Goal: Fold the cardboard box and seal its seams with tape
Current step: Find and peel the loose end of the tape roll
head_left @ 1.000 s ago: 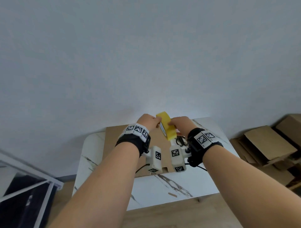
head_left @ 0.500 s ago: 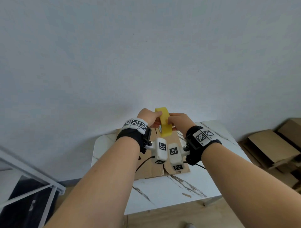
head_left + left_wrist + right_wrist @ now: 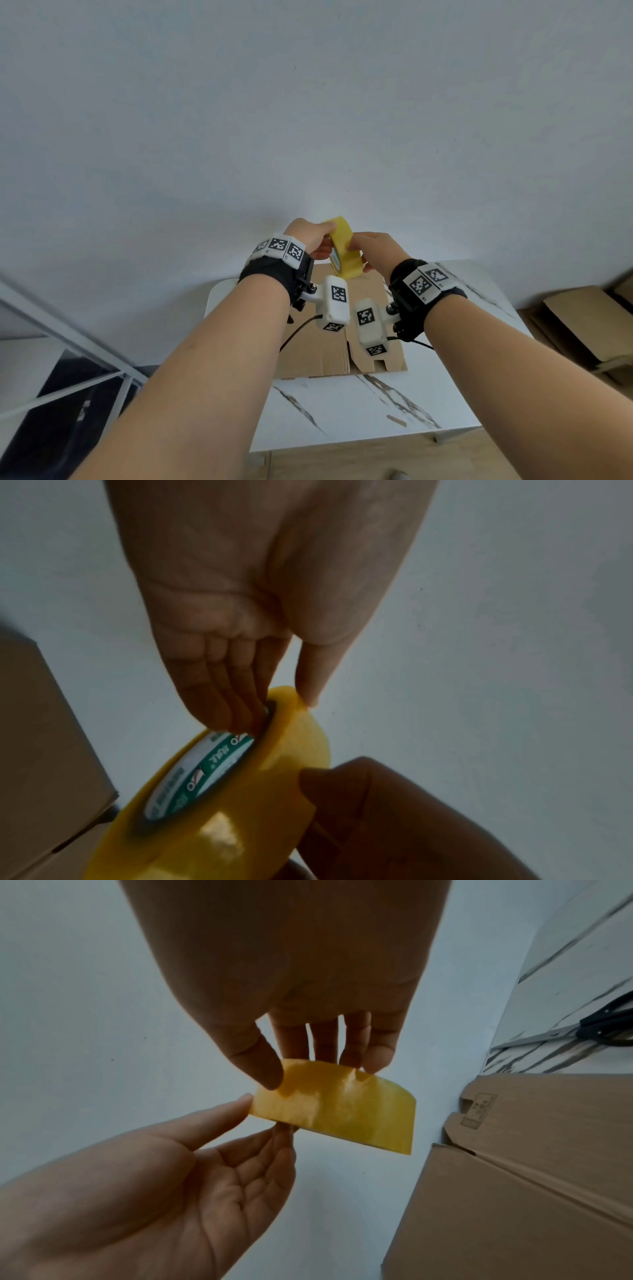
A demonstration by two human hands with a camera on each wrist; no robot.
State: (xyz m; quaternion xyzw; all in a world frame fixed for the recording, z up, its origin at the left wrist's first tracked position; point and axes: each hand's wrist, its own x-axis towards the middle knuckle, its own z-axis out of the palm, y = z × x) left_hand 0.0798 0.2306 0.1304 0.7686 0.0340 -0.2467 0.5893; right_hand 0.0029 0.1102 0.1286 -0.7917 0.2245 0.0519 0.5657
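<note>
I hold a yellow tape roll (image 3: 345, 251) up in front of the wall, above the table's far edge. My left hand (image 3: 277, 710) grips it with fingers inside the core and the thumb on the outer rim. From the other side, my right hand (image 3: 322, 1072) pinches the roll's (image 3: 342, 1112) outer face between thumb and fingertips. The roll's (image 3: 240, 791) inner label is green and white. A flat, unfolded cardboard box (image 3: 325, 356) lies on the white marble table (image 3: 359, 411) below my wrists. No loose tape end is clear to see.
Black-handled scissors (image 3: 599, 1031) lie on the table beyond the cardboard (image 3: 531, 1164). Flattened boxes (image 3: 582, 325) are stacked on the floor to the right. A white metal frame (image 3: 68, 342) stands at the left. A small scrap (image 3: 396, 420) lies near the table's front.
Both hands have lifted the tape roll higher, off the cardboard, and turned it a little. More of the flat box and table shows beneath the wrists.
</note>
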